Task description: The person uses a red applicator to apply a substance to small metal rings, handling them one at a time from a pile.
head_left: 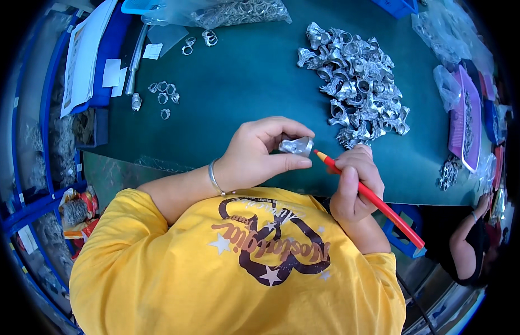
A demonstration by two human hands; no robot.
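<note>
Between the thumb and fingers of my left hand (254,153) is a silver-coloured metal ring (296,146), held on its side near the table's front edge. My right hand (357,181) grips a red pencil (389,216), whose tip points at the ring from just to its right. Whether the tip touches the metal I cannot tell. Beyond my right hand lies a large heap of similar chunky silver rings (360,84). Several smaller rings (164,89) lie loose on the left side of the green table (243,72).
A plastic bag of rings (243,14) lies at the far edge. Paper slips (112,72) and a metal rod (136,58) are at the left. On the right stand a purple basket (458,120) and clear bags (447,39). Another person's arm (466,240) shows at lower right.
</note>
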